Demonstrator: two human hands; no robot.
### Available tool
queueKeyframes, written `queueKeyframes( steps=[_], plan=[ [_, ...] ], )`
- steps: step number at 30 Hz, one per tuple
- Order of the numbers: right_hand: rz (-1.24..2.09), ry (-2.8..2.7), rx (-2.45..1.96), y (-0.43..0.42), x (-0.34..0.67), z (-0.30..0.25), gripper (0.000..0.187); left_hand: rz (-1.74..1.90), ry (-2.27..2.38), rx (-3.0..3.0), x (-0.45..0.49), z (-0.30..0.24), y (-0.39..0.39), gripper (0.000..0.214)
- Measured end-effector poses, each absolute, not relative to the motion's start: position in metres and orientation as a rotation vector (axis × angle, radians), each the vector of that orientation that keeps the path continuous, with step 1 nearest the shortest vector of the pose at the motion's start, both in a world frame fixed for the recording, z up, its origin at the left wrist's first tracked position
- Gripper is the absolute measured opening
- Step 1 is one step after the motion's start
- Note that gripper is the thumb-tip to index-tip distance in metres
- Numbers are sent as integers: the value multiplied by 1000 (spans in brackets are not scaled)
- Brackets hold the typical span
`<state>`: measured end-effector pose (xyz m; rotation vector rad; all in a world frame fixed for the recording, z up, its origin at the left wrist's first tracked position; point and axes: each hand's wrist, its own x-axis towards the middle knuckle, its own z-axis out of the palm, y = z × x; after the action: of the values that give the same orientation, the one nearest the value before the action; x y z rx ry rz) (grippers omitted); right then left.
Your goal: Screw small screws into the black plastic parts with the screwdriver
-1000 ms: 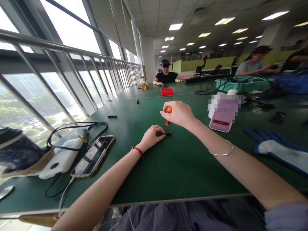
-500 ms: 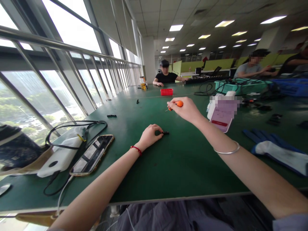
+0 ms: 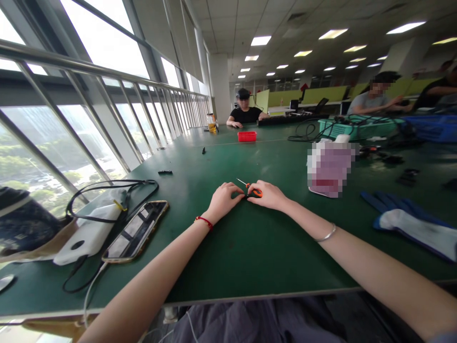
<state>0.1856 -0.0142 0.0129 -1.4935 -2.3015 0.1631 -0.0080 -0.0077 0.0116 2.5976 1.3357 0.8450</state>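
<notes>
My right hand (image 3: 268, 195) rests on the green table (image 3: 250, 247) with its fingers closed round a small orange-handled screwdriver (image 3: 254, 191). The thin metal tip points up and to the left. My left hand (image 3: 224, 200) lies just left of it, fingers curled and pinched on a small black part that is mostly hidden between the two hands. Both hands touch at the fingertips. A red cord sits on my left wrist and a silver bangle on my right.
A phone (image 3: 137, 231), a white power bank (image 3: 87, 236) and black cables lie to the left. Blue and white gloves (image 3: 410, 221) lie to the right, a pink package (image 3: 326, 169) behind. A red bin (image 3: 247, 136) and small black parts (image 3: 165, 172) sit farther back. Other people sit at the far end.
My right hand has come down from above the table with the screwdriver, now lying nearly flat beside my left hand. My left hand has stayed on the small black part.
</notes>
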Motion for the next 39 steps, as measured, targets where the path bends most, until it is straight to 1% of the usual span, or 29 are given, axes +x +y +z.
queueKeyframes(
  steps=[9, 19, 27, 39],
  plan=[
    [135, -2304, -1442, -15, 181, 9, 15, 883, 1296, 2501, -10, 7, -2, 14],
    [114, -2337, -1417, -17, 180, 10, 15, 914, 1290, 2497, -10, 9, -4, 13],
    [124, -2343, -1406, -19, 179, 9, 17, 888, 1192, 2523, -9, 12, -8, 13],
    [145, -2352, -1363, -19, 179, 9, 15, 879, 1184, 2301, -10, 13, -5, 12]
  ],
)
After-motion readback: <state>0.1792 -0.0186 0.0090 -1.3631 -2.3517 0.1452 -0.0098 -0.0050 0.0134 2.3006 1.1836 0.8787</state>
